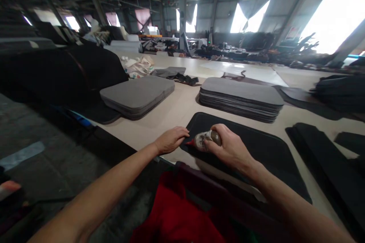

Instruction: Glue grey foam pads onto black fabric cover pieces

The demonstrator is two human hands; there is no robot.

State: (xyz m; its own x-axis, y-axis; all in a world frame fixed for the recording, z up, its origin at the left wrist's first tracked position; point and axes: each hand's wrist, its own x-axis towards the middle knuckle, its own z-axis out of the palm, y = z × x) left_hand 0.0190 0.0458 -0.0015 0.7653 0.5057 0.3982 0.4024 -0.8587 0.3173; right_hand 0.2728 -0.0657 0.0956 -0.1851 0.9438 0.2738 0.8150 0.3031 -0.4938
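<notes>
My right hand (228,142) grips a squeeze bottle (202,141) with a red nozzle tip (190,142). The bottle lies nearly flat in the hand, its tip pointing left, close to the left end of a black rounded mat (256,142). Whether the tip touches the mat I cannot tell. My left hand (172,139) rests at the mat's left corner, fingers stretched out and fingertips on its edge, holding nothing. Part of the mat is covered by the right hand and forearm.
Beyond the mat stands a tall stack of grey-topped mats (242,91); a lower grey stack (138,97) is to its left. Black strips (322,159) lie at the right. A large black roll (65,68) sits far left. The table edge runs just before me.
</notes>
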